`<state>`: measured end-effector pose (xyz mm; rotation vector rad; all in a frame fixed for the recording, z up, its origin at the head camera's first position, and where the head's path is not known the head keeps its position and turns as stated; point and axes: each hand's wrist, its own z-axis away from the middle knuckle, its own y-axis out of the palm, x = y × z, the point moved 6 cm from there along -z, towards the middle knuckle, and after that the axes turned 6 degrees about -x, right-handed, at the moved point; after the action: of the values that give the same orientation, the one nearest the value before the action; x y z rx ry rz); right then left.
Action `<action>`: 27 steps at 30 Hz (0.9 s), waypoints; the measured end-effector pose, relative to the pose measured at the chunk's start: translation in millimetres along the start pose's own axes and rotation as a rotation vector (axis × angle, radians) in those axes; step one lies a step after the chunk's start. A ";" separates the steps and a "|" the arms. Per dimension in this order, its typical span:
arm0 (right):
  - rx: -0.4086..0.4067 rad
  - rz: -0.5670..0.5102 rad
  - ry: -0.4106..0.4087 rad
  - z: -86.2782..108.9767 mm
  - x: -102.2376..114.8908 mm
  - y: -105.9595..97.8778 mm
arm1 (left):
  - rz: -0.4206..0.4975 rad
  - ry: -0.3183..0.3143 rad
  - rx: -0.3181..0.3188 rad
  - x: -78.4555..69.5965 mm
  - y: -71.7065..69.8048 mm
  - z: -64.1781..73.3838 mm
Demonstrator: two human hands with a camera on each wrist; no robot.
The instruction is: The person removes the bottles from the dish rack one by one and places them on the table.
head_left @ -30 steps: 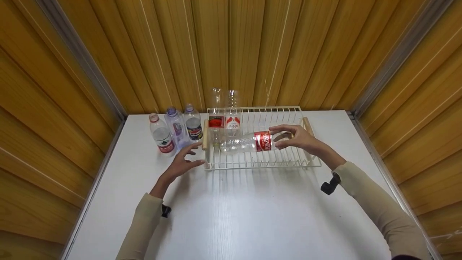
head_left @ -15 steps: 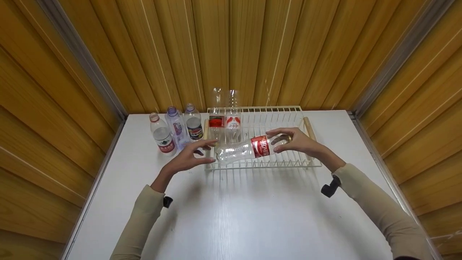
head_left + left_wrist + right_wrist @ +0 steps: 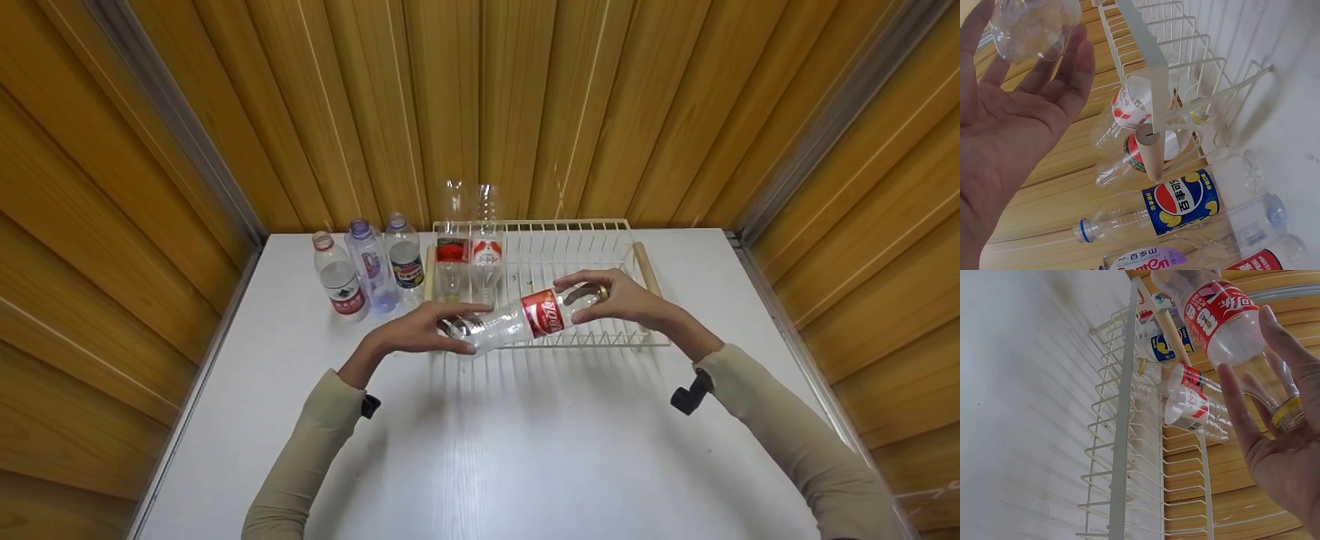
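A clear plastic bottle (image 3: 541,315) with a red label lies nearly level above the front of a white wire rack (image 3: 600,345), its base lower than its neck. My right hand (image 3: 626,300) grips the neck end, thumb below and fingers above; a yellow ring (image 3: 1288,413) circles the capless neck. My left hand (image 3: 416,330) holds the base end between thumb and fingers, and the bottle base (image 3: 1036,28) shows at the fingertips in the left wrist view. Two clear bottles, one with a dark red label (image 3: 452,251) and one with a white-and-red label (image 3: 487,253), stand neck-down in the rack's left end.
Left of the rack stand a red-labelled bottle (image 3: 341,281), a purple-tinted bottle (image 3: 373,266) and a blue-labelled bottle (image 3: 406,262), all upright and capless. Wooden handles (image 3: 645,266) flank the rack. The white table (image 3: 525,450) meets wood-patterned walls (image 3: 517,112).
My left hand has moved right from beside the rack and taken hold of the bottle's base. The bottle has tilted, its base end coming lower and toward me. My right hand keeps its grip.
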<state>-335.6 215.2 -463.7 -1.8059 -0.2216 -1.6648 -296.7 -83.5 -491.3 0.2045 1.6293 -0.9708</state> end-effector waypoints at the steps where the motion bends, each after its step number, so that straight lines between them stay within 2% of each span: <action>1: 0.002 -0.005 -0.001 -0.1 0.0 -0.3 | 0.000 -0.006 0.003 -0.3 0.3 -0.4; 9: 0.062 -0.028 0.004 0.5 -7.1 -3.2 | -0.003 0.007 -0.001 2.8 1.5 -0.1; 14: 0.081 -0.080 0.017 5.2 -12.6 -15.1 | 0.012 0.005 -0.017 7.9 0.4 3.8; 19: 0.017 -0.095 0.071 11.8 -27.1 -38.5 | 0.017 0.020 -0.038 13.4 -0.9 10.5; 23: -0.064 -0.045 0.109 15.9 -42.0 -60.8 | 0.016 0.029 -0.059 16.6 -5.1 15.9; 27: -0.135 0.017 0.157 22.2 -59.2 -83.4 | 0.030 0.000 -0.092 21.6 -12.1 21.1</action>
<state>-372.6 309.7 -489.2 -1.7574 -0.0258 -1.8377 -295.4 -113.3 -504.3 0.1663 1.6621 -0.8712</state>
